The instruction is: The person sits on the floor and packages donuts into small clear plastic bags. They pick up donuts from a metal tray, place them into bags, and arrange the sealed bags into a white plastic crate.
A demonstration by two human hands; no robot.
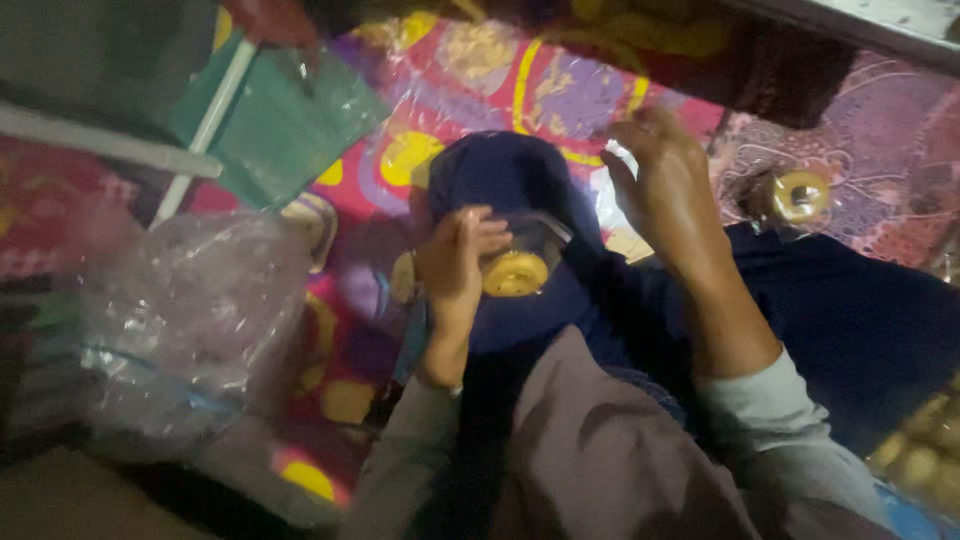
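Our left hand (455, 262) is closing its fingers around the edge of a clear plastic wrapper holding a yellow ring (515, 273), which is lying on dark blue cloth (520, 180) over our lap. Our right hand (665, 190) is pinching a bit of clear film (612, 205) just beyond the wrapper, fingers together on it. In the head view, we are working above a bright patterned mat (480, 80), with a crumpled clear plastic bag (190, 320) to the left and a second wrapped ring (800, 197) to the right. To do this well, we are keeping the left grip steady and low so the film is peeling without tearing. Blur is smearing everything; the ring is possibly a small pastry. The green sheet (290, 125) at upper left is cut off, and the heap at the lower right edge is too dim to name.
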